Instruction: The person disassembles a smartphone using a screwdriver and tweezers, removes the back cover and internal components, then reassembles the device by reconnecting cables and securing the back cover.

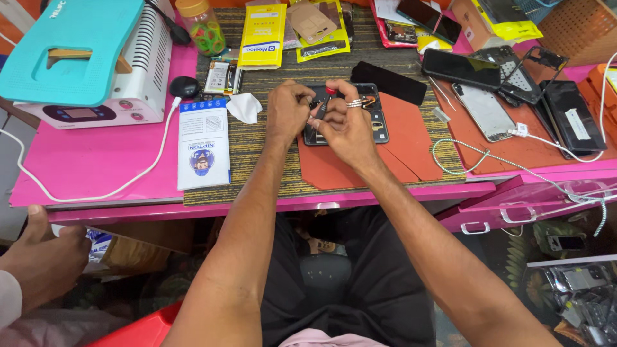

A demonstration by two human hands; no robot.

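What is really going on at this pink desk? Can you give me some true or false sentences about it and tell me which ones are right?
1. Both hands are over an opened phone on a red mat. True.
2. The right hand holds a small screwdriver with a red cap. True.
3. The left hand is resting on the teal machine. False: it is at the phone, beside the right hand.
4. The jar with the orange lid stands at the front edge of the desk. False: it stands at the back, next to the machine.
5. A drawer is pulled open on the right. True.
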